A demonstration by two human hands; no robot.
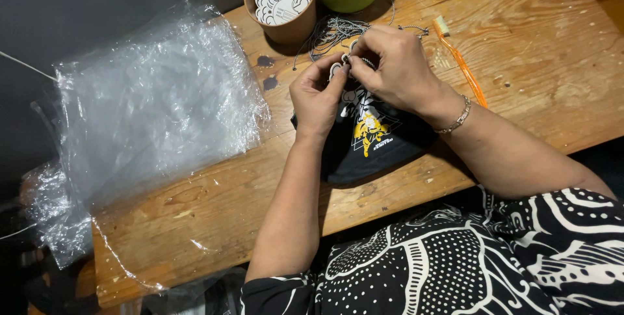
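Note:
A folded black garment (374,139) with a yellow and white print lies on the wooden table (214,204). Both hands meet at its far edge. My left hand (317,94) pinches a small white tag (335,70) at the garment's edge. My right hand (396,68), with a metal bracelet on its wrist, pinches the same spot, fingers closed on the tag and a thin metal ball chain. A pile of such ball chains (335,32) lies just beyond the fingers.
A brown cup (286,26) full of white printed tags and a green bowl (351,0) with printed cards stand at the far edge. An orange toothbrush (463,65) lies to the right. A stack of clear plastic bags (149,107) covers the table's left side.

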